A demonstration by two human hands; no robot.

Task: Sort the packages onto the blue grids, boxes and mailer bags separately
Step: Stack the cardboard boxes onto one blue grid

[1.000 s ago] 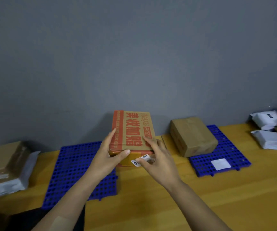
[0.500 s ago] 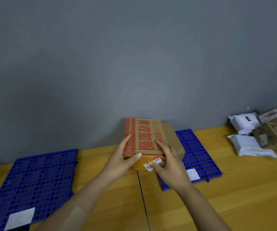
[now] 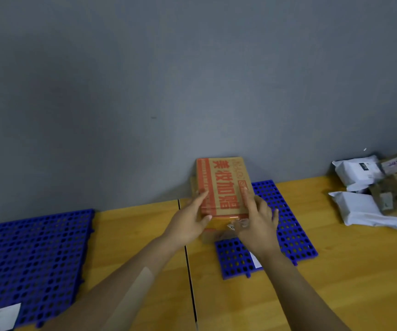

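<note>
Shifted rightward, both hands (image 3: 223,223) clasp box (image 3: 226,185) over grid (image 3: 290,232).

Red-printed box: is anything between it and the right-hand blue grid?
Yes. The red-printed box, held by the left hand and right hand, sits over a plain brown box already on the right blue grid.

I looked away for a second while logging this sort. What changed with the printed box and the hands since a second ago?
Both hands, left and right, carried the red-printed box rightward, from beside the left blue grid to over the right blue grid, onto the plain brown box there, now almost hidden. The grip stayed on. The white mailer bags stayed at the right.
</note>
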